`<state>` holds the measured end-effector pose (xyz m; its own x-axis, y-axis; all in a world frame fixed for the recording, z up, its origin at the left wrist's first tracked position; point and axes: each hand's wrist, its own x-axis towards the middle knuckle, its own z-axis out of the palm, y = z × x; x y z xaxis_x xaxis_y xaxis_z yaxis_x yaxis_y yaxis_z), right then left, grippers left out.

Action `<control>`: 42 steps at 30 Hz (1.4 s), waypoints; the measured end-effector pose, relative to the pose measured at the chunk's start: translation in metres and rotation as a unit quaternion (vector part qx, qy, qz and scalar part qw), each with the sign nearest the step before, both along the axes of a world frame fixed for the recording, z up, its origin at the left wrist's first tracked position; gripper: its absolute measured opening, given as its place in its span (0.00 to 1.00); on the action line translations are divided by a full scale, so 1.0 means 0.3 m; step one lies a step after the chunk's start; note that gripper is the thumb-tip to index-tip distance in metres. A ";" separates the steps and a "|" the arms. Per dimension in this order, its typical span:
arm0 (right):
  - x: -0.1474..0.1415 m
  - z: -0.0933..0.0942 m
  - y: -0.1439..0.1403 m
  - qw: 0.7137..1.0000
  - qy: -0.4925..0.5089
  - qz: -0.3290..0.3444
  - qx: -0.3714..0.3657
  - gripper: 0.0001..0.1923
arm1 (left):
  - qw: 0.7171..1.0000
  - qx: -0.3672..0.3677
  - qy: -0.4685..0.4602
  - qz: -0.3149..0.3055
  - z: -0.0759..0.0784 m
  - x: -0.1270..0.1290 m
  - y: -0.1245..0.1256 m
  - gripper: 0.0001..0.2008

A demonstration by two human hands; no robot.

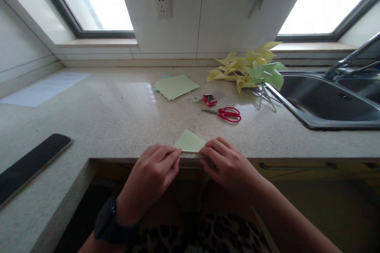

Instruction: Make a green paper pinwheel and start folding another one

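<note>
A light green paper (190,141), folded into a triangle, lies at the front edge of the speckled counter (118,118). My left hand (154,174) presses its fingertips on the paper's left corner; a dark watch sits on that wrist. Fingers of my right hand (227,162) pinch the paper's right corner at the counter edge. Both hands hold the same sheet between them.
Red scissors (227,114), a small red box (209,99) and a tape roll (195,98) lie behind. A stack of green sheets (175,86) and several yellow and green paper pinwheels (246,69) sit farther back. A steel sink (326,101) is right; a black phone (29,162) left.
</note>
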<state>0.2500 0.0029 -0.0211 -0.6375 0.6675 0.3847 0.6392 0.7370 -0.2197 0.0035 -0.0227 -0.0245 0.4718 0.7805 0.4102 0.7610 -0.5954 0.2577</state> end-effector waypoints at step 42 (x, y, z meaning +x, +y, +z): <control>-0.100 0.051 -0.106 0.804 0.452 -0.135 -0.361 0.21 | 0.695 -0.386 -0.603 0.070 0.061 0.177 -0.050 0.12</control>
<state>0.2201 -0.0289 -0.0059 -0.1088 0.9923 0.0596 0.0930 0.0699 -0.9932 0.0564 -0.0377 -0.0061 0.0460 0.9911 -0.1251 -0.2478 0.1326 0.9597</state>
